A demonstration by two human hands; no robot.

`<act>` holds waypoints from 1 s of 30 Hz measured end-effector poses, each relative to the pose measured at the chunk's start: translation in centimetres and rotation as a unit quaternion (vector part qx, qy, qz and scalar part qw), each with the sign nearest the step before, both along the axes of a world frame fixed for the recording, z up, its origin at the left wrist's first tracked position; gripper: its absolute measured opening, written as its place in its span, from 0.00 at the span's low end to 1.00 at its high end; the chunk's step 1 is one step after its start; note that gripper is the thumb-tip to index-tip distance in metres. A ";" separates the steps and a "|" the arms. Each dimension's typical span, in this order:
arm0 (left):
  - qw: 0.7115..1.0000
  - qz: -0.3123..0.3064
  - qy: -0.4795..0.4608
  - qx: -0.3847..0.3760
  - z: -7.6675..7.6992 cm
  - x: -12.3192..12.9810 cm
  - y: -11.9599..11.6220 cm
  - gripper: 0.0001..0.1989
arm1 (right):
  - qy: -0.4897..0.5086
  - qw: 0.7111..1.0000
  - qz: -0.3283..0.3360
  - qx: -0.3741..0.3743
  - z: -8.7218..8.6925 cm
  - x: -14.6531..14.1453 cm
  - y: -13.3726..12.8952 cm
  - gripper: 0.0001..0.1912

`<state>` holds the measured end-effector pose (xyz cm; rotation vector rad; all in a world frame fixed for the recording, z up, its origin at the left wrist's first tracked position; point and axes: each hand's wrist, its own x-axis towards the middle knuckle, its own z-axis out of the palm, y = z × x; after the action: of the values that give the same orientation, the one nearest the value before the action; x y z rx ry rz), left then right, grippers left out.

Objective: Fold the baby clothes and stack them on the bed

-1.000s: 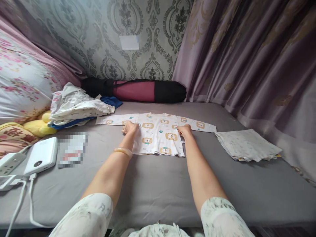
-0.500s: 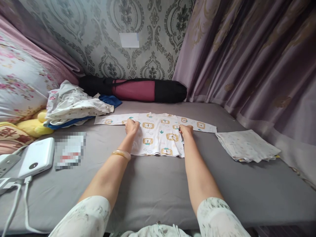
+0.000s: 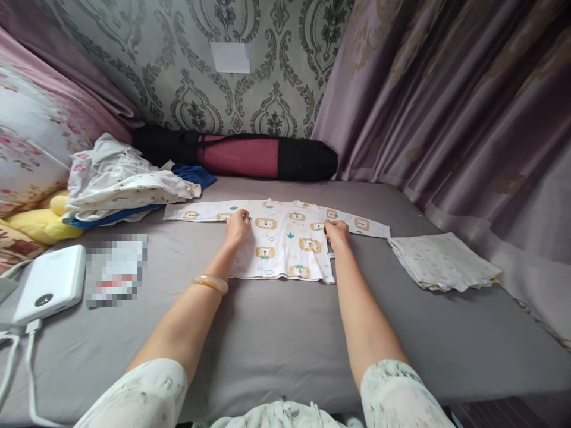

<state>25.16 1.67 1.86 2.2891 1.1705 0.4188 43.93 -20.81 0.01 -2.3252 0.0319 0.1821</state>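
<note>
On the grey sheet [image 3: 276, 345], a white animal-print shirt [image 3: 288, 246] is laid flat, its sleeves [image 3: 203, 212] spread to both sides. Behind it, a black and dark-red roll bag [image 3: 238, 156] is set lengthwise. Clothes [image 3: 127, 181] are heaped at the left, and a folded cloth stack [image 3: 446, 261] is placed at the shirt's right end. The shirt's sides are pinched by the left hand [image 3: 238, 227] and right hand [image 3: 338, 233], fingers closed. A bangle [image 3: 210, 283] is worn on the left forearm [image 3: 182, 327].

Shirt [image 3: 288, 246] lies on bed [image 3: 276, 339], clothes pile [image 3: 122, 181] L, cloth stack [image 3: 446, 260] R, bag [image 3: 238, 157] behind.
</note>
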 end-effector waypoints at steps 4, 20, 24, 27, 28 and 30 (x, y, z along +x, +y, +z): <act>0.997 -0.069 0.023 -0.001 0.0 -0.3 0.8 0.18 | -0.041 0.996 0.080 -0.024 0.7 -0.5 -0.4 0.15; 0.964 -0.154 0.153 0.151 0.0 -3.6 -0.4 0.18 | -0.156 0.917 0.272 -0.246 2.6 -3.5 -2.5 0.21; 0.976 -0.143 0.133 0.097 0.1 -5.7 -1.5 0.23 | -0.127 0.936 0.289 -0.158 2.4 -4.4 -4.1 0.24; 0.974 -0.168 0.132 0.074 0.3 -7.6 -2.8 0.24 | -0.103 0.939 0.297 -0.141 2.2 -6.4 -5.6 0.24; 0.973 -0.175 0.138 0.067 0.4 -8.3 -3.2 0.25 | -0.100 0.937 0.299 -0.148 2.2 -7.3 -6.2 0.24; 0.970 -0.189 0.145 0.049 0.7 -9.4 -4.1 0.25 | -0.098 0.933 0.303 -0.169 2.4 -9.1 -7.2 0.24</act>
<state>15.80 -2.39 2.52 2.6513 0.8225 -0.0039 34.84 -27.99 2.40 -2.6178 -0.8205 0.2653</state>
